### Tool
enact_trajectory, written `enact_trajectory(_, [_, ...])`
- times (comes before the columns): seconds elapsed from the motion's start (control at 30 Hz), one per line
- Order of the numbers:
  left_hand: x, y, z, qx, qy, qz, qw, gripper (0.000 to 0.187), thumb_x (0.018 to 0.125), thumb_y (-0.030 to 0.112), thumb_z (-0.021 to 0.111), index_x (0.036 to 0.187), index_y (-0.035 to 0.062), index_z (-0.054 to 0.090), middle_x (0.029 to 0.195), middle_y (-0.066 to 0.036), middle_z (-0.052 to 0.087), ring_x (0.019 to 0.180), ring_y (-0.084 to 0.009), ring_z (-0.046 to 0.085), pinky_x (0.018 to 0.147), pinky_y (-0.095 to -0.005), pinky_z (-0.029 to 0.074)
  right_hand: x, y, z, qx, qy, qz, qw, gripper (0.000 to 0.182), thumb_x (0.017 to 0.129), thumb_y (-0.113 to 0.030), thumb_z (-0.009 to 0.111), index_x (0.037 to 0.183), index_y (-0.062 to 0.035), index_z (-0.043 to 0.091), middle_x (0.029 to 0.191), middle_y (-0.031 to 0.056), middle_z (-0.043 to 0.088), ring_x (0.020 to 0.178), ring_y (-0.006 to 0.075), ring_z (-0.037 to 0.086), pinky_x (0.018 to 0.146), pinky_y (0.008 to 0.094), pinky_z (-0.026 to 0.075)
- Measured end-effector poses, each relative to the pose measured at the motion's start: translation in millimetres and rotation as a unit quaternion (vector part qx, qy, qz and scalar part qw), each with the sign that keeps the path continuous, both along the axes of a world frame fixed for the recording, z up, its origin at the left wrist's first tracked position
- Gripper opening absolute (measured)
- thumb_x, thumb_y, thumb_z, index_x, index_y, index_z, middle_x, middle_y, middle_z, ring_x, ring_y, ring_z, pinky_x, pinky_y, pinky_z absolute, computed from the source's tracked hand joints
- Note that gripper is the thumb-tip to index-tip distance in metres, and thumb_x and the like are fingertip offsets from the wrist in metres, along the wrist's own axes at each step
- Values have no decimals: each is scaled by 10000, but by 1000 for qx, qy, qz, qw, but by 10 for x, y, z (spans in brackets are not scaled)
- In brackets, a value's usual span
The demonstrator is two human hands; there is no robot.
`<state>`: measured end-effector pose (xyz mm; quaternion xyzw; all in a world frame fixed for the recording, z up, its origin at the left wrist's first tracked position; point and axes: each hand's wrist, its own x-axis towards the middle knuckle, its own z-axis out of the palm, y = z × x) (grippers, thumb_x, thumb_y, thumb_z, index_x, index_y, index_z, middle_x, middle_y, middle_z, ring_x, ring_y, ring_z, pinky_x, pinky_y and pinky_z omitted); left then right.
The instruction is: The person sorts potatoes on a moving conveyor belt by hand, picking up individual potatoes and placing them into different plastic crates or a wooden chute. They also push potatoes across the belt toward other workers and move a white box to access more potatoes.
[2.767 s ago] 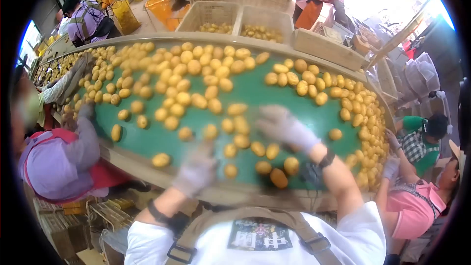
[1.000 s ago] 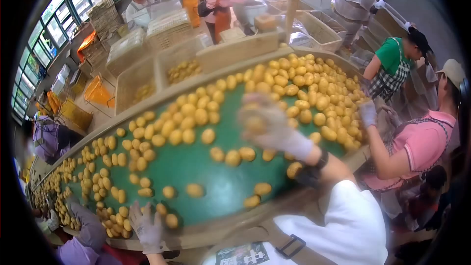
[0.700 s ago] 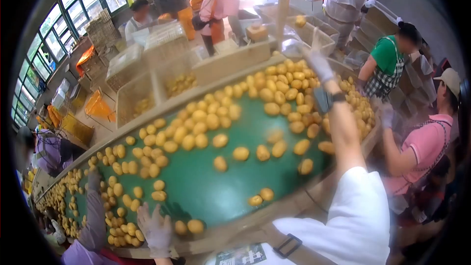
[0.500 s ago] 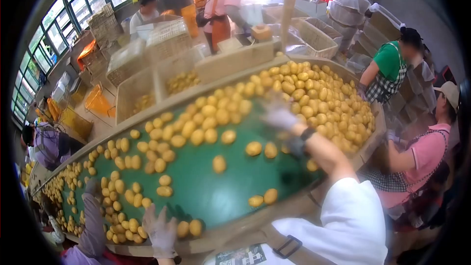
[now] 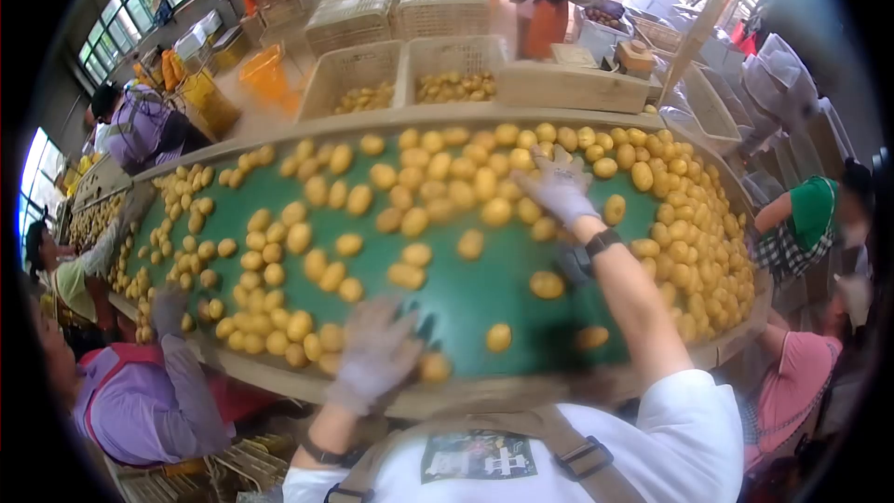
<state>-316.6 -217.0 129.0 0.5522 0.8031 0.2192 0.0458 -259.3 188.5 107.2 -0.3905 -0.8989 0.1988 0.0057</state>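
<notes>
Many yellow potatoes (image 5: pixel 547 285) lie across a green sorting surface (image 5: pixel 456 326). My right hand (image 5: pixel 562 188), in a pale glove, is over the potatoes at the upper right of the surface. Its fingers are spread and touch or hover over several of them, with none gripped. Near the front edge, my left hand (image 5: pixel 377 354), also gloved, is spread open and slightly blurred beside a few potatoes. A dense pile of potatoes (image 5: pixel 694 233) fills the right end.
Beyond the far rim are crates (image 5: pixel 358 65) with potatoes and a wooden box (image 5: pixel 573 90). A co-worker in purple (image 5: pixel 149 405) reaches in from the left with a gloved hand. Co-workers in green (image 5: pixel 812 214) and pink (image 5: pixel 801 368) stand at the right.
The view has turned toward the left. My left hand has moved inward along the front edge, while my right hand has stayed over the far potatoes, and many potatoes have shifted.
</notes>
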Motion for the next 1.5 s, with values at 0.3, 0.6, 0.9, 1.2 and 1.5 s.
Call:
enact_trajectory(0.3, [-52, 510, -522, 28, -7, -185, 982, 286, 794, 307, 739, 1006, 118, 706, 1129, -157, 617, 1070, -374, 578, 993, -499, 453, 298, -965, 91, -211, 189, 218, 934, 536, 964, -353, 659, 1437, -115, 577, 1464, 186, 557, 1341, 324, 532, 1122, 420, 422])
enact_trajectory(0.6, [-156, -1, 27, 57, 2, -93, 994, 362, 822, 293, 719, 1129, 104, 685, 1234, -153, 628, 1163, -390, 570, 995, -539, 436, 3350, 1982, -569, 97, 177, -228, 952, 444, 1037, -241, 584, 1397, 17, 557, 1392, 152, 606, 1252, 248, 582, 1071, 344, 454])
enact_trajectory(0.9, [516, 1098, -351, -79, -16, -360, 929, 575, 842, 473, 682, 1287, 111, 649, 1375, -158, 572, 1341, -372, 468, 1164, -565, 308, 2557, 1378, -250, -20, 215, -226, 950, 625, 1021, -263, 615, 1546, -6, 394, 1514, 171, 492, 1339, 249, 514, 1097, 339, 427])
enact_trajectory(1.2, [459, 942, -359, -102, 25, -374, 922, 295, 737, 373, 749, 947, 187, 659, 1027, -41, 592, 1122, -245, 547, 1164, -633, 268, 1349, 96, -122, -317, 331, -105, 883, 663, 1016, -242, 631, 1592, -105, 332, 1569, 89, 418, 1373, 212, 457, 1134, 340, 394])
enact_trajectory(1.5, [-669, -427, -87, -135, 2, -58, 989, 267, 666, 292, 748, 909, 191, 699, 960, -45, 617, 996, -271, 605, 1039, -611, 370, -692, -2288, -457, -451, 362, 78, 812, 703, 1025, -228, 631, 1615, -89, 274, 1633, 106, 322, 1488, 236, 317, 1206, 368, 309])
